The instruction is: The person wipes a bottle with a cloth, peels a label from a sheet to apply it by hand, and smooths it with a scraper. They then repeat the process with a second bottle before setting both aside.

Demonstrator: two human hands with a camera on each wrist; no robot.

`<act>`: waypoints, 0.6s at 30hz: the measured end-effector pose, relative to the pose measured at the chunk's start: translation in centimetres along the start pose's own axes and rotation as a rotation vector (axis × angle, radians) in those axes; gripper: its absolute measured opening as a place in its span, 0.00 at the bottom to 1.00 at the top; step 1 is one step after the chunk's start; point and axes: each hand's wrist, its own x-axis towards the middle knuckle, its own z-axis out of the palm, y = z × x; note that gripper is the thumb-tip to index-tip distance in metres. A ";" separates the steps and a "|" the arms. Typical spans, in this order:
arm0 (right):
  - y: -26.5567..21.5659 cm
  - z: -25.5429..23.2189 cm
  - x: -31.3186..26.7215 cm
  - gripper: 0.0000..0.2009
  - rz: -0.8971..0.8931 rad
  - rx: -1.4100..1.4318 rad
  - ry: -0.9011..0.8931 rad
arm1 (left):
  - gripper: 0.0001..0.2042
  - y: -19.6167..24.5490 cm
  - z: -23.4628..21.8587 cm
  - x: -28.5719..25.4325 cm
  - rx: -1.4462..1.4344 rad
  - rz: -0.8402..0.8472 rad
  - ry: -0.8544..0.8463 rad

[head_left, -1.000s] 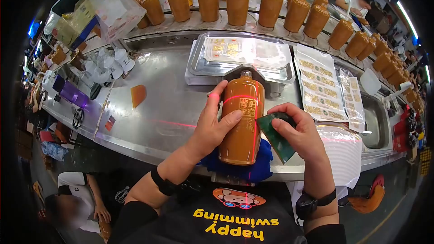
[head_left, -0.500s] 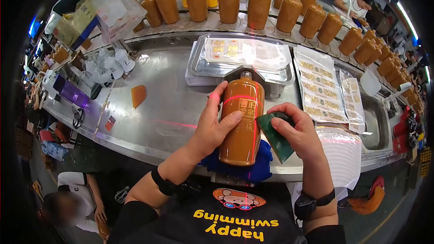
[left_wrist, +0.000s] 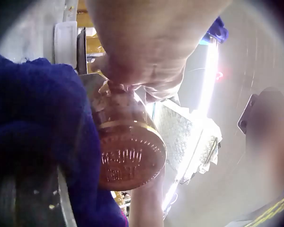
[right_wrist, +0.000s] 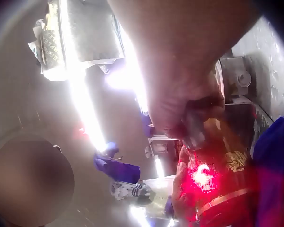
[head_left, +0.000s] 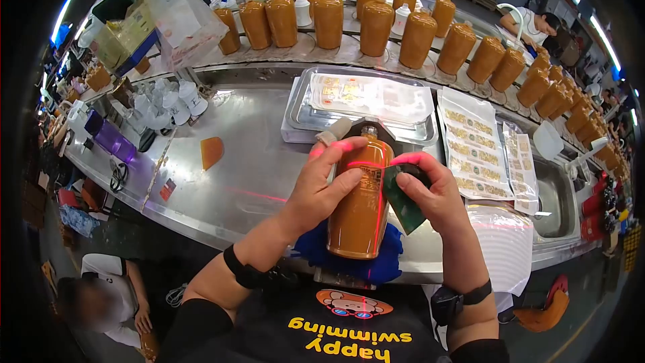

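Observation:
A glossy brown bottle [head_left: 356, 228] with gold characters lies tilted on a blue cloth [head_left: 312, 249], its neck toward a dark angled rest [head_left: 386, 133]. My left hand [head_left: 321, 185] holds it from the left, thumb beside the gold label [head_left: 371, 179] and index finger across the shoulder. Another finger of that hand wears a beige cover [head_left: 334, 132]. My right hand [head_left: 437, 195] pinches a dark green scraper [head_left: 405, 210], its edge close to the bottle's right side. Red light lines cross the bottle. The left wrist view shows the bottle's embossed base [left_wrist: 132, 161].
Behind stands a metal tray [head_left: 302, 117] with label sheets, and more gold label sheets [head_left: 474, 148] lie right, near a sink [head_left: 557, 212]. Brown bottles line a conveyor [head_left: 262, 57]. Left are an amber scraper [head_left: 211, 153], clear plastic caps [head_left: 191, 97] and a purple bottle [head_left: 111, 138].
My left index finger has moved over the bottle's shoulder. My right index finger has straightened toward the bottle, and the green scraper has shifted with it. Bottles on the conveyor have moved along.

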 end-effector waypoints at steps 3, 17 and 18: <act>-0.2 -0.3 -0.2 0.12 -0.051 0.011 -0.067 | 0.13 0.8 -0.3 0.9 0.053 -0.015 -0.083; -2.3 1.2 -1.1 0.15 -0.438 -0.707 -0.075 | 0.06 3.6 -0.2 1.4 0.219 0.201 -0.030; -1.4 1.1 -0.7 0.12 -0.555 -0.826 -0.044 | 0.06 3.5 0.3 1.4 0.194 0.236 0.034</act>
